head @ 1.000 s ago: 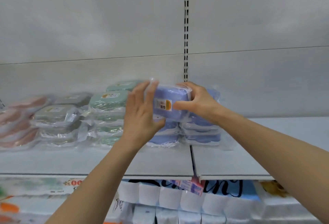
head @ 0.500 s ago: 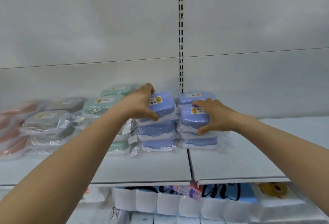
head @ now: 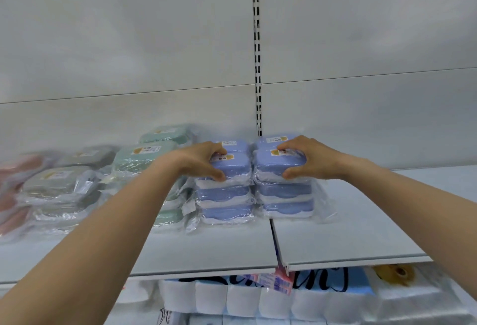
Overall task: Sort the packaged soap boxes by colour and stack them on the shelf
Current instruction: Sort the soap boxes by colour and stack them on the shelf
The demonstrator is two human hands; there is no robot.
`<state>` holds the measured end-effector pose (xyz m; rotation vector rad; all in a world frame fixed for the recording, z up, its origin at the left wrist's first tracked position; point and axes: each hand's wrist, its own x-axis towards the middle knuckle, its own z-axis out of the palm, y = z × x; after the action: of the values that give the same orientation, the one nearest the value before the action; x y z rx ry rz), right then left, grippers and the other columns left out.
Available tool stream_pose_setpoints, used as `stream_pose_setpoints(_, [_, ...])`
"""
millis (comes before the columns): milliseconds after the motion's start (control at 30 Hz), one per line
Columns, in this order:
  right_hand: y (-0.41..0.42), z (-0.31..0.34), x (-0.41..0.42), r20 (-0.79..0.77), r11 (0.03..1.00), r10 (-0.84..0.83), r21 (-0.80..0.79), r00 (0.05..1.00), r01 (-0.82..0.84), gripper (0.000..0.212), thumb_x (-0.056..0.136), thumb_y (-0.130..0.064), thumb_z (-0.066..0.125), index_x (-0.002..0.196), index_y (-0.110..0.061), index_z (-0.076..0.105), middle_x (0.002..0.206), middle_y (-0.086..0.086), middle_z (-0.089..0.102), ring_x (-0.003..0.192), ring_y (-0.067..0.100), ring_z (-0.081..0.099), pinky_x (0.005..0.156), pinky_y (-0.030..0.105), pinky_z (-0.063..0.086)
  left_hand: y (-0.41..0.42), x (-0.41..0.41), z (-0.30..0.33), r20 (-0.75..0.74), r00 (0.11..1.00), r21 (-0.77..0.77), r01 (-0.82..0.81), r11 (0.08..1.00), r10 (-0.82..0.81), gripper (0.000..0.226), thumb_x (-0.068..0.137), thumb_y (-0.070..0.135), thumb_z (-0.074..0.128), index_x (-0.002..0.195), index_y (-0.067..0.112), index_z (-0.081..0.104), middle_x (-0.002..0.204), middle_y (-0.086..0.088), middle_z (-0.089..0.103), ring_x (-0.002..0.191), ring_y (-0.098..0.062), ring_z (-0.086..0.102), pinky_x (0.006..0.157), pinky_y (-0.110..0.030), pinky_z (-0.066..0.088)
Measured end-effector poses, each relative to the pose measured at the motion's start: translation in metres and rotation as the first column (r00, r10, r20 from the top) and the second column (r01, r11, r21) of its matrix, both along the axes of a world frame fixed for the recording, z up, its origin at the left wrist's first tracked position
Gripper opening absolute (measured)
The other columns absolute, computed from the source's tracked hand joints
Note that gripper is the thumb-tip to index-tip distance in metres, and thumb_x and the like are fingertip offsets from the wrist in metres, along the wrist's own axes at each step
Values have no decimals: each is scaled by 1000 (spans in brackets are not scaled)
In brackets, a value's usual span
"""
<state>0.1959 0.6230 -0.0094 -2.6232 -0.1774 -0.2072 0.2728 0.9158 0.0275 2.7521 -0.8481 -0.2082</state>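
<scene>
Two stacks of blue soap boxes sit side by side on the white shelf (head: pixel 348 242), one on either side of the seam between two shelf panels, each three high in front with a further box visible behind at top level. Left hand (head: pixel 204 161) grips the top box of the left blue stack (head: pixel 224 193), thumb on the front edge, fingers curled over the lid near the label. Right hand (head: pixel 309 157) grips the top box of the right blue stack (head: pixel 284 190) the same way. Judgement: boxes are rigid plastic shells, light, each in a loose clear film wrapper; film looks slick and crinkly, so boxes may slide on one another if pushed from the top only. Best hold is across the short sides of the hard shell, not the loose flaps of wrap. Green soap boxes (head: pixel 144 155) stand just left of the blue, touching or nearly so; grey soap boxes (head: pixel 59 182) further left; pink ones at the far left edge, blurred. Open room: bare shelf to the right of the blue stacks and in front of them up to the front lip; back panel rises clear above, no shelf overhead in view. Toilet-roll packs (head: pixel 258 301) fill the level below.
</scene>
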Motion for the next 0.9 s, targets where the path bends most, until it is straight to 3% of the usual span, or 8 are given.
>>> stream_pose_setpoints(200, [11,-8,-1,77,1000,19,-13,997,-18,61,81,-35,76,137,-36,51,140,-5,43,135,21,29,114,38,27,5,-3,-12,75,997,-58,26,998,-22,64,88,27,72,145,23,43,144,0,41,135,-18,40,110,-28,32])
stream_pose_setpoints(333, [15,-6,-5,15,993,17,-117,1000,-15,62,85,-43,69,141,-38,44,147,-8,38,138,21,25,113,43,29,4,-8,-16,56,998,29,21,999,-23,64,94,29,63,151,25,34,151,3,36,138,-17,36,112,-31,30])
stream_pose_setpoints(467, [20,1,-7,-39,972,-20,-233,999,10,71,84,-49,66,146,-36,35,155,-6,27,144,19,15,114,48,27,-3,-11,-11,21,999,21,-33,999,33,68,92,29,62,152,26,30,153,3,35,139,-18,37,114,-36,32])
stream_pose_setpoints(600, [19,5,-22,9,973,-52,-224,999,53,78,87,-61,57,152,-37,22,162,-6,11,148,16,5,118,43,20,-8,-27,-6,97,995,63,-33,997,27,83,90,39,63,156,27,15,160,-2,24,147,-23,19,118,-42,25])
stream_pose_setpoints(767, [1,0,-71,237,986,-79,-125,968,111,66,93,-53,54,151,-32,30,159,-3,23,145,17,17,117,36,22,-35,-78,-18,376,926,-133,69,989,-14,88,84,72,45,154,25,24,156,-1,30,146,-21,17,117,-36,16])
stream_pose_setpoints(833, [-12,-5,-93,333,977,-102,-145,937,158,60,94,-50,55,147,-28,39,155,0,33,141,19,27,113,35,26,-56,-97,-31,468,884,-209,118,971,-7,88,79,75,34,150,22,34,147,0,41,139,-24,29,114,-37,22])
stream_pose_setpoints(900, [-28,-12,-118,432,968,-139,-129,891,213,53,94,-48,54,141,-23,49,147,1,44,134,21,39,108,38,34,-83,-118,-45,525,851,-270,169,948,-2,79,84,70,36,145,20,43,142,-1,48,131,-24,39,111,-39,30])
